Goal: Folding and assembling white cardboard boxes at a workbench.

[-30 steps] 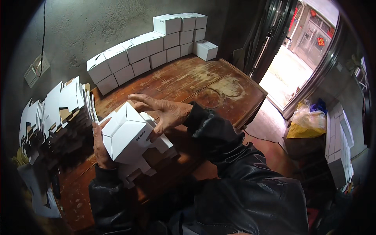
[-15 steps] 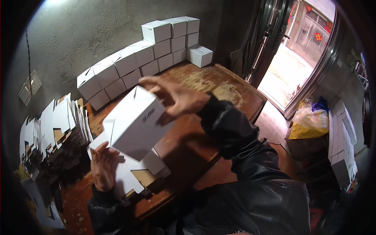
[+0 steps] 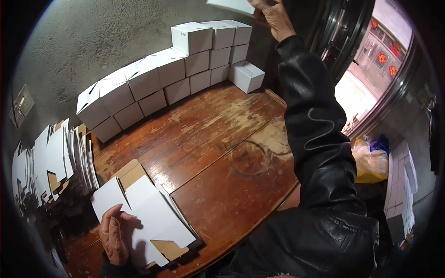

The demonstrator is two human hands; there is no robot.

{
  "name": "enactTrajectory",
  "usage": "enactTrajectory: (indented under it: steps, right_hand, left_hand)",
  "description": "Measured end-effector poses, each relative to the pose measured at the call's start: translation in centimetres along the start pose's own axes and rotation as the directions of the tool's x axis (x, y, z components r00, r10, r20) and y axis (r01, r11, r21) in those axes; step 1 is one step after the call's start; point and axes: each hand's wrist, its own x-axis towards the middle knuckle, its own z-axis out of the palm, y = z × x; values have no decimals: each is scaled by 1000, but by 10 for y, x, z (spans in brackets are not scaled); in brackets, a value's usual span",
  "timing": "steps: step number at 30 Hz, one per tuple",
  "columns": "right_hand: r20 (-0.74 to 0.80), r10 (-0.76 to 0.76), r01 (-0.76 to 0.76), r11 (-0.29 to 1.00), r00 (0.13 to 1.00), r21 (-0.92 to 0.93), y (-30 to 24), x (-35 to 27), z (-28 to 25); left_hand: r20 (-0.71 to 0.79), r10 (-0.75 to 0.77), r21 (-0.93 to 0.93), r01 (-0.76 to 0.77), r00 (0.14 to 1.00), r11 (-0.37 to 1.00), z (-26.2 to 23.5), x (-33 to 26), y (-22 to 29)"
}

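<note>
In the head view, the right hand, raised at the top edge, grips a white box by its right end; the box is partly cut off by the frame. The left hand is loosely curled with nothing in its grasp, at the left side of flat white cartons on the wooden counter. Assembled white boxes line the wall, some stacked, with more flattened cartons standing at left.
</note>
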Motion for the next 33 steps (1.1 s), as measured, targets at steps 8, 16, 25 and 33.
enactTrajectory:
  steps: [8, 16, 25, 33]
  right_hand:
    - [-387, -149, -137, 773, 910, -619, 63, 43, -1]
    - [-248, -116, -48, 820, 962, -570, 132, 57, -11]
    - [-254, -85, -85, 800, 963, -593, 130, 38, 9]
    - [-268, -57, -126, 776, 962, -618, 127, 25, 20]
  left_hand:
    - [-4, 5, 234, -4, 1000, 972, 1, 0, 3]
    - [-99, -158, 239, 177, 983, 955, 7, 0, 9]
    - [-106, -151, 316, 178, 983, 932, 4, 0, 7]
    - [-51, -31, 383, 49, 998, 922, -6, 4, -1]
